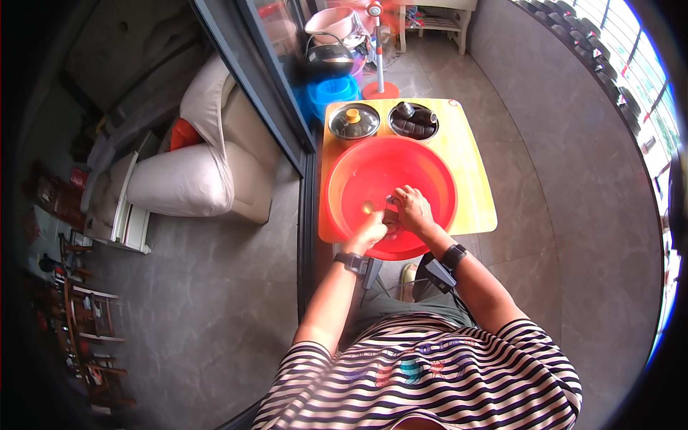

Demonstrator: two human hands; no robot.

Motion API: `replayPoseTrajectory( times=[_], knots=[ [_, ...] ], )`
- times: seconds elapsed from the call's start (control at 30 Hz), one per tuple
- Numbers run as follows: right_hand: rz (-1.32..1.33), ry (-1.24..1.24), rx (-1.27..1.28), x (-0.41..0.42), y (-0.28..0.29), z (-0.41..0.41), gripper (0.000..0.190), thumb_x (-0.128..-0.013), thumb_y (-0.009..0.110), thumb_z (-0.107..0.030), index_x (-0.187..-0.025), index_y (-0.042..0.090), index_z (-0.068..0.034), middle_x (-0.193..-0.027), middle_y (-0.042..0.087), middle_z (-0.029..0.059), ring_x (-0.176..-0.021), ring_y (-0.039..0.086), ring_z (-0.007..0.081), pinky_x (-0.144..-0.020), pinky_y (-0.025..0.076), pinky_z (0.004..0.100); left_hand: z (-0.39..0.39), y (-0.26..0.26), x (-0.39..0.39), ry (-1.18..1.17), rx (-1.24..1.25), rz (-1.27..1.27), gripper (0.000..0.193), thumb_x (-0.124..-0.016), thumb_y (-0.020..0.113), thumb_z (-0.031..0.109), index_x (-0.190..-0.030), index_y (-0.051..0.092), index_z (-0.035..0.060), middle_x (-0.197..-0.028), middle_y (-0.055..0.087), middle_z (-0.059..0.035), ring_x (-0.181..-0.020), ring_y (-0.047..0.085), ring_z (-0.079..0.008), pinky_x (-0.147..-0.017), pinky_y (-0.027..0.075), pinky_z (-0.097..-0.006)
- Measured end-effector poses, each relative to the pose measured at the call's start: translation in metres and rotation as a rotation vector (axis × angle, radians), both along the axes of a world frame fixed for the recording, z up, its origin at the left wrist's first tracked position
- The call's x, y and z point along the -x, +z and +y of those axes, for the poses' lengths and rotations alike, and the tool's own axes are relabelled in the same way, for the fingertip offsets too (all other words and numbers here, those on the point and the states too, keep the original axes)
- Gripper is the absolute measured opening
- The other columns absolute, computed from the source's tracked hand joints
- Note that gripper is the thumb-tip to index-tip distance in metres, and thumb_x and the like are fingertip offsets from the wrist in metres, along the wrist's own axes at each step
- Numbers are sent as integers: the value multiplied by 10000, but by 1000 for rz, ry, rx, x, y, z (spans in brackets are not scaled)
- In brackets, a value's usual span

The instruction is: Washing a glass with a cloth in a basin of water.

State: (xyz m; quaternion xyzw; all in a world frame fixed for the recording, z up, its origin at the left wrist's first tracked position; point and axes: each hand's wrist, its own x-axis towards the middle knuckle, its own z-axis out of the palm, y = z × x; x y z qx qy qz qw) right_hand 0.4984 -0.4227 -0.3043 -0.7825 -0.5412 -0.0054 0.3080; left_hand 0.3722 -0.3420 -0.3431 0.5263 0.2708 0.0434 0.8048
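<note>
Over a large red plastic basin (334,188), my two hands meet close together. My right hand (413,208) is curled round a small shiny grey piece (391,199). My left hand (376,228) is bent against a small dark brown object (391,216) just below it; fingers cover most of both, so their kind is unclear. A small round yellowish thing (367,207) shows in the basin beside my left hand. Behind the basin are a round pot with a glass lid and yellow knob (353,116) and a round metal container (391,128) of dark glossy pieces (414,129).
The basin stands on a low yellow wood-grain table (473,188). A sliding-door frame (306,215) runs along the left, with a covered sofa (183,183) beyond. Blue tubs (333,91) and a stand with a red base (380,90) are behind the table. A grey wall (580,161) bounds the right.
</note>
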Motion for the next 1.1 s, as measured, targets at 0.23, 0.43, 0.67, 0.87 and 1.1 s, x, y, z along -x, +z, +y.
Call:
replayPoseTrajectory(
  times=[0.23, 0.43, 0.67, 0.87, 1.1],
  knots=[
    [17, 78, -48, 11, 7, -16, 166, -771, 676, -233, -890, 661, -118, -894, 592, 89, -841, 587, 309, -695, 511, 424, -4, 11, 0, -2, -162, 72, 271, -855, 610, 86, -1119, 556, 57, -983, 616, -53, -794, 611, -142, -665, 509, -277],
    [22, 118, -58, 5, 5, -12, 164, -777, 666, -220, -903, 656, -116, -913, 591, 82, -843, 586, 309, -700, 512, 419, 0, 5, -1, 93, 89, -1, 311, -863, 598, 63, -1168, 542, 92, -1037, 597, -44, -922, 609, -162, -719, 541, -312],
    [-28, 106, -105, 21, 13, -12, 112, -815, 607, -174, -903, 639, -112, -894, 577, 81, -836, 581, 298, -680, 501, 421, 5, -6, 1, 122, 125, -108, 384, -871, 629, 96, -1232, 500, 102, -1170, 563, -59, -1032, 596, -201, -797, 541, -349],
    [-95, 76, -43, 11, 6, -2, 105, -815, 600, -171, -892, 640, -113, -908, 562, 77, -836, 577, 281, -671, 494, 409, 4, 5, -3, 75, 34, 24, 371, -899, 592, 82, -1251, 475, 86, -1194, 563, -80, -1063, 595, -230, -875, 537, -398],
    [-47, 114, -95, 21, 7, -23, 116, -807, 599, -161, -895, 647, -102, -970, 576, 81, -854, 587, 292, -687, 500, 423, 1, 6, -3, 101, -39, 22, 323, -940, 377, 0, -1217, 514, 96, -1105, 638, -59, -983, 643, -184, -792, 552, -369]
  ],
)
